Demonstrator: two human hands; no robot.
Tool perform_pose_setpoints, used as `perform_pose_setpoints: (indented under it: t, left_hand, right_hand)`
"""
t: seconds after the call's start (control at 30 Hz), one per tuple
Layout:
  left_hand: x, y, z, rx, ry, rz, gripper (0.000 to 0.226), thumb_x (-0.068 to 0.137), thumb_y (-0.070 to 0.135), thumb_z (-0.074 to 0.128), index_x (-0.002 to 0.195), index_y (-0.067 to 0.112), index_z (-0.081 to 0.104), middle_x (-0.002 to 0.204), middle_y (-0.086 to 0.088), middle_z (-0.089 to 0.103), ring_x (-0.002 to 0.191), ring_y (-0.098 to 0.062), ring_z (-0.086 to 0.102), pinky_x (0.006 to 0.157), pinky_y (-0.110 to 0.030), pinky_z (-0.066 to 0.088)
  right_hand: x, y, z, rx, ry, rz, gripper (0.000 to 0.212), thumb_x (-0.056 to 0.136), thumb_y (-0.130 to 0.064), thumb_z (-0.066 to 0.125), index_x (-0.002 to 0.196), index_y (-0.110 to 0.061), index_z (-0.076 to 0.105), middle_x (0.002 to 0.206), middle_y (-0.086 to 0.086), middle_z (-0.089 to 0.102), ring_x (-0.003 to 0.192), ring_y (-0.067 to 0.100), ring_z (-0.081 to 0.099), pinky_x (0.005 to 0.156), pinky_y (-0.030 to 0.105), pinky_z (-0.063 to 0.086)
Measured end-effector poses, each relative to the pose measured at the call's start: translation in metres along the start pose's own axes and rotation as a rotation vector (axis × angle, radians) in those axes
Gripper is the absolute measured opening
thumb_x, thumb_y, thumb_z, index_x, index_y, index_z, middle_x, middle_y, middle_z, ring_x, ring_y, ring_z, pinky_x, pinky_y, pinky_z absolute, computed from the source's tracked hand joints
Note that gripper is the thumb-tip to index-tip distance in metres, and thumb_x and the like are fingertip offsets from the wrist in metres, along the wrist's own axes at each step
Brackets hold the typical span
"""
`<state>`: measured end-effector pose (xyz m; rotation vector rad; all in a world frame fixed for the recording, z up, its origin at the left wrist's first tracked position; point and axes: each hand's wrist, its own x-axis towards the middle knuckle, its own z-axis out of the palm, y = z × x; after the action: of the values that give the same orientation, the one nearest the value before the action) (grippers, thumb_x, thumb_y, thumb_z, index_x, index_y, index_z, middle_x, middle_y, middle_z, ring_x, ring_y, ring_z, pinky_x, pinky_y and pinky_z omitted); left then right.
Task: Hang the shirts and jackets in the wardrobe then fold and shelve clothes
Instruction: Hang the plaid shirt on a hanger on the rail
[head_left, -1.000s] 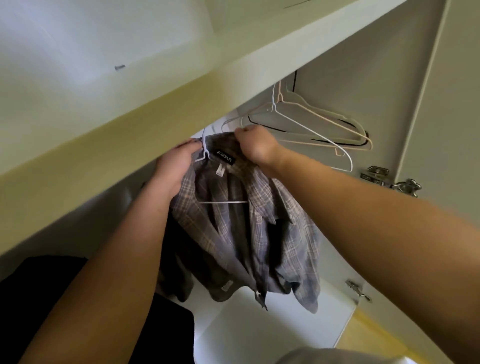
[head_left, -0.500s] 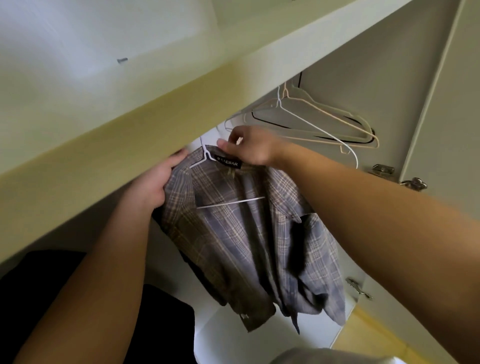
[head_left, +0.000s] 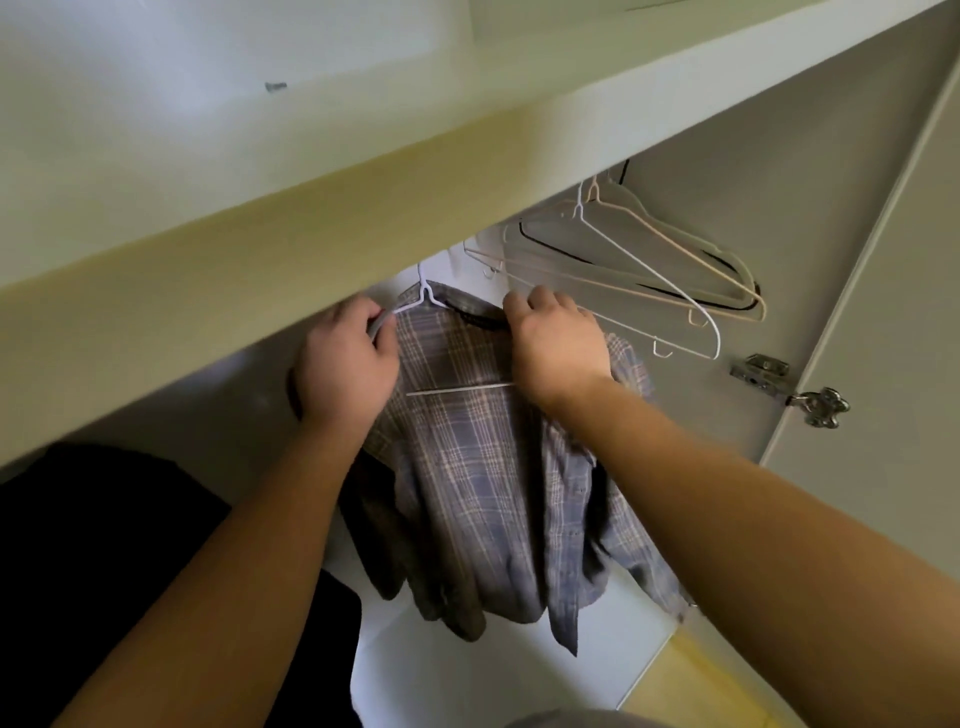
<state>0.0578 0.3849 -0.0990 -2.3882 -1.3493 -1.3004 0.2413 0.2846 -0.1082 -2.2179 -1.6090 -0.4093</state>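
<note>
Left hand (head_left: 348, 364): fingers curled tightly around the fabric at one shoulder of the plaid shirt (head_left: 483, 467), just left of frame centre. The thumb side faces the collar, and a fold of cloth shows between thumb and forefinger.

Right hand (head_left: 558, 348): fingers bent over the opposite shoulder and collar edge of the same shirt, gripping the cloth from above. The fingertips pass behind the collar and are partly hidden.

The two hands are apart, one on each shoulder, with the collar between them.

Plaid shirt: grey-blue with pale check lines. It is mounted on a white wire hanger (head_left: 457, 388) and hangs at the centre of the frame, open front toward the camera. The hanger's lower bar crosses inside the shirt between the wrists. Its hook rises above the collar and disappears behind the front edge of the shelf (head_left: 311, 208). The rail is hidden, so whether the hook rests on it cannot be determined.

Empty hangers (head_left: 649, 270): a cluster of white, beige and dark wire hangers in the upper right of the frame, just beside the right hand.

A metal hinge (head_left: 763, 371) sits at the right edge, next to the wardrobe door (head_left: 909, 312). Dark fabric (head_left: 78, 545) fills the lower left. A white panel (head_left: 467, 675) lies below the shirt hem.
</note>
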Motion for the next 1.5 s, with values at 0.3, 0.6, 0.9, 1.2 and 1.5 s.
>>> perform_pose_setpoints:
  t: [0.3,0.6,0.9,1.2,1.5]
  left_hand:
    - [-0.039,0.009,0.009,-0.160,-0.017,-0.075,0.026,0.092,0.000,0.059,0.117,0.001,0.053,0.123,-0.020,0.052,0.096,-0.035,0.056,0.075,-0.026,0.037]
    - [-0.088,-0.009,0.040,-0.359,-0.158,-0.518,0.042,0.085,0.011,0.075,0.121,0.003,0.055,0.120,-0.019,0.064,0.107,-0.036,0.063,0.082,-0.030,0.044]
    - [-0.124,-0.023,0.075,-0.437,-0.447,-0.719,0.009,0.091,0.015,0.065,0.091,0.006,0.067,0.094,-0.010,0.066,0.089,-0.030,0.061,0.079,-0.034,0.044]
    - [-0.153,-0.004,0.076,-0.539,-0.434,-0.603,0.036,0.084,0.002,0.075,0.114,0.001,0.055,0.096,0.003,0.064,0.089,-0.013,0.065,0.080,-0.022,0.050]
    - [-0.163,0.014,0.077,-0.620,-0.327,-0.534,0.039,0.088,0.007,0.073,0.119,0.006,0.048,0.102,0.004,0.058,0.085,0.003,0.060,0.066,-0.005,0.047]
  right_hand:
    - [-0.016,0.001,0.016,0.105,-0.167,0.145,0.078,0.084,0.013,0.042,0.154,0.000,0.010,0.095,0.017,0.063,0.067,0.030,0.056,0.059,0.037,0.040]
    - [-0.052,0.020,0.058,0.458,-0.087,0.536,0.043,0.077,-0.016,0.058,0.110,-0.020,0.031,0.096,0.011,0.061,0.071,0.031,0.051,0.062,0.036,0.040]
    - [-0.079,0.035,0.095,0.876,-0.230,0.900,0.032,0.078,-0.019,0.063,0.110,-0.017,0.069,0.100,0.013,0.071,0.098,0.036,0.065,0.090,0.044,0.053]
    - [-0.103,0.043,0.121,1.237,-0.081,1.016,0.023,0.081,-0.009,0.076,0.098,-0.017,0.061,0.090,0.005,0.070,0.089,0.035,0.071,0.082,0.052,0.058]
    - [-0.126,0.035,0.126,1.537,-0.291,0.923,0.022,0.083,-0.021,0.080,0.099,-0.013,0.066,0.086,0.005,0.074,0.081,0.023,0.074,0.066,0.036,0.061]
